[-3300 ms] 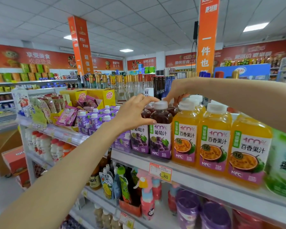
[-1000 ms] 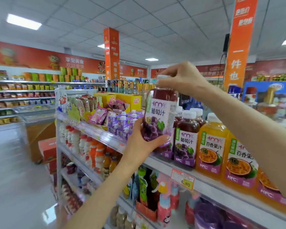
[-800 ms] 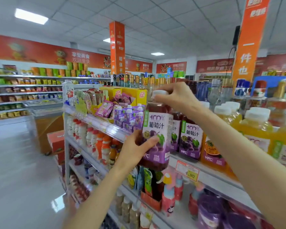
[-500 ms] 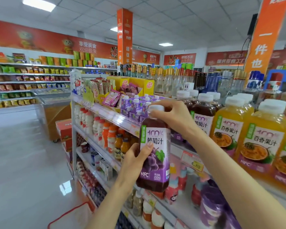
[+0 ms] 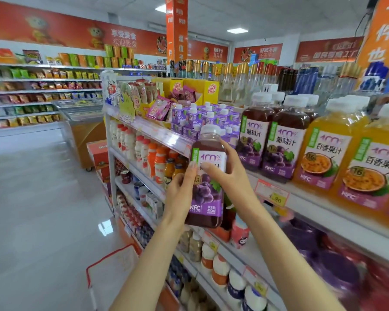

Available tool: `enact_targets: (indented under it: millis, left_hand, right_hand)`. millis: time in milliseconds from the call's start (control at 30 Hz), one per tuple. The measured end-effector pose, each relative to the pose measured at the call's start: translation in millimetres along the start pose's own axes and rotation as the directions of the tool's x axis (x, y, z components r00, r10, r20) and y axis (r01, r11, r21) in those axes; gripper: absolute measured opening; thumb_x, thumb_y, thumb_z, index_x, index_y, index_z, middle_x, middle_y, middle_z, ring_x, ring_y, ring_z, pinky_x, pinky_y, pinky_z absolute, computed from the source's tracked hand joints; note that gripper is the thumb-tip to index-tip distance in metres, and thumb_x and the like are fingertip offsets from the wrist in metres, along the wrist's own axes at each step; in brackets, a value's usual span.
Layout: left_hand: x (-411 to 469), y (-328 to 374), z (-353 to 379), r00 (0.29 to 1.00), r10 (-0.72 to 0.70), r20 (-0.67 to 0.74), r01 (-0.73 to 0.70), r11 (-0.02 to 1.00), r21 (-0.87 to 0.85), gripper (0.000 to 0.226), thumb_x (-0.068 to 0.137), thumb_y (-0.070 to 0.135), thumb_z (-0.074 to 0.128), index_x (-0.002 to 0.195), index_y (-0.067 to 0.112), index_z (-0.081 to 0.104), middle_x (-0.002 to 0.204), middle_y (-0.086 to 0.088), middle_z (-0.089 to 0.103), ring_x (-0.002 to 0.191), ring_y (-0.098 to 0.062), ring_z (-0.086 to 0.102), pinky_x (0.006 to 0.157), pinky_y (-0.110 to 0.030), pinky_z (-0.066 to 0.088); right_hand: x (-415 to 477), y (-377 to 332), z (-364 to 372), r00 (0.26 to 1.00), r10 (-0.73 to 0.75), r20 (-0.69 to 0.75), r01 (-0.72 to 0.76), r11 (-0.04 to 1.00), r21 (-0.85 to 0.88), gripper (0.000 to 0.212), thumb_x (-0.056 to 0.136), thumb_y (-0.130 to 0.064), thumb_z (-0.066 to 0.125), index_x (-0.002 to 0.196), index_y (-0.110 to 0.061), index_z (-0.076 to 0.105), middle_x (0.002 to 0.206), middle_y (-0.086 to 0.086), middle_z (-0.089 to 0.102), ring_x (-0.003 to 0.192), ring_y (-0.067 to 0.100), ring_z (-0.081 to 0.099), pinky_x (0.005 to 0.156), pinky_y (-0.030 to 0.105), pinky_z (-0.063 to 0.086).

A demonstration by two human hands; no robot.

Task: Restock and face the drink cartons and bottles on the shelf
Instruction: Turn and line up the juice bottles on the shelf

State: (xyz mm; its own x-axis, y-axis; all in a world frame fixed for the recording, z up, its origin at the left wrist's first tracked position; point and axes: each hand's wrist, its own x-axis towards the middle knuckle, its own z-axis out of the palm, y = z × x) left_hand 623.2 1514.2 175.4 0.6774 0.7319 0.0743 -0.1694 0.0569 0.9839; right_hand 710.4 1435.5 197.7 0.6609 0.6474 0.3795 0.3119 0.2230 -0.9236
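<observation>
A dark purple grape juice bottle (image 5: 208,182) with a white cap is held upright in front of the shelf, off its surface. My left hand (image 5: 180,194) grips its left side and my right hand (image 5: 229,176) wraps its right side, thumb across the label. On the top shelf (image 5: 323,203) stand two more grape juice bottles (image 5: 283,142) in front, with orange passion fruit juice bottles (image 5: 328,151) to their right. Small purple drink cartons (image 5: 202,117) sit to the left of the bottles.
Lower shelves hold several white and orange drink bottles (image 5: 144,149). Yellow boxes and snack packs (image 5: 189,90) stand behind the cartons. A red-rimmed basket (image 5: 112,265) sits on the floor at the shelf's foot. A price tag (image 5: 272,195) hangs on the shelf edge. The aisle floor lies left.
The grape juice bottle came off the shelf row and down in front of the shelf. My right hand slid from its cap to its side, and the view swung lower.
</observation>
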Motion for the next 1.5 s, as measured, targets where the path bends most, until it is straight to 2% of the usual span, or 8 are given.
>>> enact_targets:
  millis: [133, 267, 467, 733, 967, 1133, 1333, 1500]
  left_hand:
    - [3.2, -6.0, -0.2, 0.999, 0.001, -0.043, -0.002, 1.000, -0.017, 0.042, 0.084, 0.064, 0.047, 0.101, 0.031, 0.065, 0.098, -0.004, 0.073, 0.085, -0.026, 0.071, 0.083, -0.050, 0.055]
    - [3.7, -11.2, -1.3, 0.995, -0.006, -0.100, 0.004, 1.000, -0.020, 0.053, 0.078, 0.071, 0.040, 0.101, 0.031, 0.065, 0.094, -0.002, 0.073, 0.079, -0.022, 0.072, 0.078, -0.045, 0.057]
    - [2.3, -17.4, -6.5, 0.989, -0.044, -0.142, 0.035, 0.998, -0.061, 0.055, 0.089, 0.063, 0.033, 0.119, 0.025, 0.059, 0.101, -0.003, 0.071, 0.079, -0.017, 0.071, 0.065, -0.032, 0.056]
    - [0.6, -23.9, -12.3, 0.986, -0.029, -0.167, 0.024, 0.999, -0.031, 0.053, 0.091, 0.062, 0.029, 0.120, 0.029, 0.057, 0.110, -0.001, 0.067, 0.093, -0.017, 0.067, 0.068, -0.028, 0.054]
    - [-2.4, -19.5, -21.4, 1.000, 0.017, 0.021, -0.019, 0.991, 0.136, 0.016, 0.093, 0.044, 0.045, 0.102, 0.032, 0.052, 0.090, 0.011, 0.065, 0.066, 0.003, 0.067, 0.053, -0.013, 0.049]
    - [1.9, -21.7, -25.7, 0.993, 0.049, 0.105, -0.072, 0.971, 0.228, 0.030, 0.086, 0.046, 0.054, 0.106, 0.024, 0.057, 0.101, 0.004, 0.067, 0.079, -0.001, 0.066, 0.058, -0.008, 0.046]
    - [6.5, -19.4, -28.2, 0.998, 0.007, 0.061, -0.030, 0.921, 0.389, 0.060, 0.076, 0.069, 0.030, 0.091, 0.022, 0.063, 0.084, 0.006, 0.070, 0.079, -0.009, 0.065, 0.064, -0.018, 0.042]
    - [0.0, -25.2, -19.8, 0.990, -0.028, 0.141, -0.037, 0.899, 0.437, 0.067, 0.061, 0.074, 0.045, 0.109, 0.028, 0.049, 0.102, 0.010, 0.062, 0.097, -0.013, 0.061, 0.088, -0.034, 0.050]
  right_hand:
    - [-10.0, 16.5, 2.6, 0.998, 0.043, 0.055, -0.046, 0.997, 0.055, 0.095, 0.073, -0.026, 0.078, 0.148, -0.037, 0.021, 0.129, -0.003, 0.058, 0.104, 0.005, 0.064, 0.078, 0.021, 0.053]
    - [-24.4, 23.7, 5.7, 0.989, 0.063, 0.131, -0.093, 0.968, 0.233, 0.081, 0.079, -0.010, 0.073, 0.144, -0.033, 0.031, 0.125, 0.000, 0.063, 0.106, 0.013, 0.065, 0.078, 0.025, 0.055]
    - [-45.2, 44.3, 13.5, 0.958, 0.190, 0.214, -0.240, 0.940, 0.241, 0.045, 0.079, -0.036, 0.064, 0.122, -0.025, 0.058, 0.112, 0.000, 0.071, 0.102, 0.019, 0.068, 0.080, 0.028, 0.055]
    - [-57.9, 54.4, 15.1, 0.940, 0.216, 0.265, -0.271, 0.943, 0.192, 0.065, 0.069, -0.044, 0.072, 0.128, -0.027, 0.052, 0.111, 0.000, 0.071, 0.097, 0.023, 0.069, 0.081, 0.040, 0.058]
    - [-64.9, 62.6, 11.7, 0.965, 0.218, 0.147, -0.246, 0.946, 0.209, 0.062, 0.064, -0.046, 0.073, 0.121, -0.026, 0.057, 0.107, -0.001, 0.072, 0.096, 0.019, 0.069, 0.078, 0.030, 0.057]
    - [-69.1, 69.3, -0.9, 0.963, 0.235, 0.133, -0.256, 0.950, 0.176, 0.069, 0.061, -0.050, 0.070, 0.123, -0.025, 0.057, 0.108, -0.001, 0.071, 0.098, 0.018, 0.068, 0.077, 0.027, 0.055]
    - [-78.0, 67.0, 0.2, 0.970, 0.229, 0.082, -0.237, 0.965, 0.110, 0.068, 0.059, -0.045, 0.074, 0.122, -0.024, 0.055, 0.099, -0.010, 0.072, 0.089, 0.009, 0.070, 0.068, 0.018, 0.053]
    - [-78.9, 71.9, 10.0, 0.982, 0.123, -0.142, -0.157, 0.952, -0.262, 0.066, 0.061, -0.046, 0.067, 0.123, -0.046, 0.047, 0.096, -0.017, 0.067, 0.081, 0.004, 0.065, 0.069, 0.026, 0.055]
